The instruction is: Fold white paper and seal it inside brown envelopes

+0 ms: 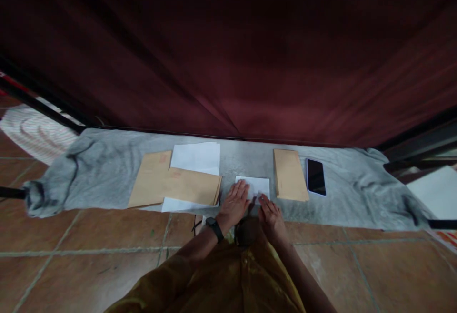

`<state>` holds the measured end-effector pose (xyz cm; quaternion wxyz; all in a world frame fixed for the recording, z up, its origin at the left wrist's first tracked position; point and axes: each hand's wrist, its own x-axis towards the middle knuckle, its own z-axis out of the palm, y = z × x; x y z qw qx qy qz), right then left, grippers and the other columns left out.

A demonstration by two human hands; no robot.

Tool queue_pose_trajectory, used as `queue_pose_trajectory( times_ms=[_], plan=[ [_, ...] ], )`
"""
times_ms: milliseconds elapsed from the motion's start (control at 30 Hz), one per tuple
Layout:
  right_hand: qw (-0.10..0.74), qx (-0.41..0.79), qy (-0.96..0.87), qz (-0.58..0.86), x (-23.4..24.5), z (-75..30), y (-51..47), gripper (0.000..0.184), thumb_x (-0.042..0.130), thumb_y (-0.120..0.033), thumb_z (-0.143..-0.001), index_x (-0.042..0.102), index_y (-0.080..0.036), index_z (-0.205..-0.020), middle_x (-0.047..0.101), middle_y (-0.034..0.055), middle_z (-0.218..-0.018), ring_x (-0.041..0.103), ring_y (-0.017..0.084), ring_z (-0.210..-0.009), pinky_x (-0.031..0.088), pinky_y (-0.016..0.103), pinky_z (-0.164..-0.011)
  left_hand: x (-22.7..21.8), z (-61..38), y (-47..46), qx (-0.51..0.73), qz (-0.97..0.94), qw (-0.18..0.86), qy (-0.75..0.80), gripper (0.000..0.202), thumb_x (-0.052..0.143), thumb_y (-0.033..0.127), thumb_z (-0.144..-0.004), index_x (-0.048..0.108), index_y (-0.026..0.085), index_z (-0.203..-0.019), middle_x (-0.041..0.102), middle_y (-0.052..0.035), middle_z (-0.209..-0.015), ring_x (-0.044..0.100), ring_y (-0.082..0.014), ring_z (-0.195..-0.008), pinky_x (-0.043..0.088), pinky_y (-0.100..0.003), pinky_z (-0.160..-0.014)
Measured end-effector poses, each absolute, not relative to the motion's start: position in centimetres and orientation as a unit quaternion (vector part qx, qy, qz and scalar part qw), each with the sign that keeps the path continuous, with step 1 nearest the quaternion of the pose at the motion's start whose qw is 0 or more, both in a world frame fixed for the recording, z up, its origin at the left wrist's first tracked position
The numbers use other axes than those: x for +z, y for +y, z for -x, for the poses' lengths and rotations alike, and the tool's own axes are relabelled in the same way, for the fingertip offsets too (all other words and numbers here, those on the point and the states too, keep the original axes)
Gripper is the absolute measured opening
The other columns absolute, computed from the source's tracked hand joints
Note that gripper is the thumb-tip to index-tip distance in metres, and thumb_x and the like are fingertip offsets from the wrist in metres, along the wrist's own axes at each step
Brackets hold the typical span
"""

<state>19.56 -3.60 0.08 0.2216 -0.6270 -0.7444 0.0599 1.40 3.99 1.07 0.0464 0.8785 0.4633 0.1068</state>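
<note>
Down low, left hand [234, 202] flat on folded white paper [257, 187], right hand [270, 214] beside

Left hand [235, 202] and right hand [272, 214] lie flat, fingers extended.

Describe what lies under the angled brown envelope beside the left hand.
White sheets stick out above and below the brown envelope, on the grey cloth. Their covered middle is hidden.

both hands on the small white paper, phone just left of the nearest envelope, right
No, the head view shows the phone just right of that envelope. The left hand and right hand are on the paper.
</note>
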Motion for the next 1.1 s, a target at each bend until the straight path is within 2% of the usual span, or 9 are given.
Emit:
queue_pose_trajectory(
  times_ms=[100, 200, 400, 600, 767, 933, 1100],
  plan=[
    [0.219, 0.036, -0.710, 0.668, 0.1, -19.3, -2.3, 0.043, 0.037, -0.022, -0.101, 0.053, -0.008, -0.139, 0.056, 0.0219, -0.143, 0.054, 0.030, -0.132, 0.047, 0.047, -0.105, 0.9, -1.4, 3.0, 0.101, -0.891, 0.063, 0.439, 0.051, 0.046, 0.034, -0.102, 0.044, 0.016, -0.149, 0.037, -0.0152, -0.162, 0.030, -0.0278, -0.152, 0.035, -0.046, -0.120],
    [0.197, 0.020, -0.672, 0.714, 0.2, -18.4, -1.2, 0.046, 0.038, -0.025, -0.100, 0.052, -0.004, -0.139, 0.059, 0.0266, -0.137, 0.055, 0.035, -0.126, 0.048, 0.050, -0.101, 0.6, -1.1, 2.4, 0.110, -0.890, 0.072, 0.437, 0.055, 0.047, 0.037, -0.102, 0.040, 0.018, -0.152, 0.033, -0.0157, -0.164, 0.028, -0.0275, -0.153, 0.033, -0.047, -0.121],
    [0.209, 0.007, -0.615, 0.760, 0.9, -17.1, 0.7, 0.054, 0.042, -0.031, -0.098, 0.047, -0.001, -0.143, 0.064, 0.0266, -0.113, 0.059, 0.038, -0.111, 0.049, 0.052, -0.093, 0.7, -0.8, 2.3, 0.123, -0.894, 0.077, 0.423, 0.060, 0.043, 0.041, -0.104, 0.030, 0.017, -0.158, 0.029, -0.0169, -0.165, 0.023, -0.0272, -0.155, 0.029, -0.048, -0.122],
    [0.167, 0.012, -0.581, 0.796, 1.3, -17.0, 2.1, 0.050, 0.042, -0.026, -0.095, 0.054, 0.003, -0.135, 0.063, 0.0286, -0.111, 0.064, 0.038, -0.103, 0.051, 0.048, -0.087, 0.5, -0.9, 2.4, 0.133, -0.892, 0.076, 0.426, 0.061, 0.043, 0.043, -0.104, 0.031, 0.016, -0.157, 0.031, -0.0179, -0.164, 0.025, -0.0286, -0.154, 0.030, -0.048, -0.122],
    [0.166, -0.025, -0.576, 0.800, 1.2, -17.2, 2.6, 0.039, 0.042, -0.022, -0.094, 0.061, -0.002, -0.122, 0.066, 0.0253, -0.105, 0.068, 0.033, -0.092, 0.053, 0.044, -0.081, -0.2, -1.0, 2.4, 0.144, -0.891, 0.074, 0.424, 0.061, 0.047, 0.041, -0.102, 0.032, 0.015, -0.156, 0.035, -0.0180, -0.162, 0.026, -0.0293, -0.153, 0.031, -0.048, -0.122],
    [0.181, -0.017, -0.565, 0.805, 0.9, -17.7, 2.8, 0.036, 0.041, -0.023, -0.094, 0.059, -0.005, -0.119, 0.065, 0.0252, -0.108, 0.067, 0.034, -0.097, 0.053, 0.045, -0.082, -0.6, -1.0, 2.4, 0.153, -0.886, 0.075, 0.431, 0.062, 0.047, 0.041, -0.102, 0.033, 0.015, -0.156, 0.033, -0.0185, -0.163, 0.027, -0.0298, -0.153, 0.030, -0.048, -0.122],
    [0.234, 0.009, -0.552, 0.800, 0.7, -18.3, 2.9, 0.024, 0.044, -0.028, -0.092, 0.063, -0.015, -0.101, 0.067, 0.0175, -0.096, 0.066, 0.029, -0.093, 0.053, 0.040, -0.081, -0.8, -1.0, 2.4, 0.169, -0.882, 0.077, 0.433, 0.061, 0.047, 0.040, -0.102, 0.034, 0.014, -0.155, 0.033, -0.0191, -0.163, 0.028, -0.0305, -0.153, 0.032, -0.049, -0.121]
  ],
)
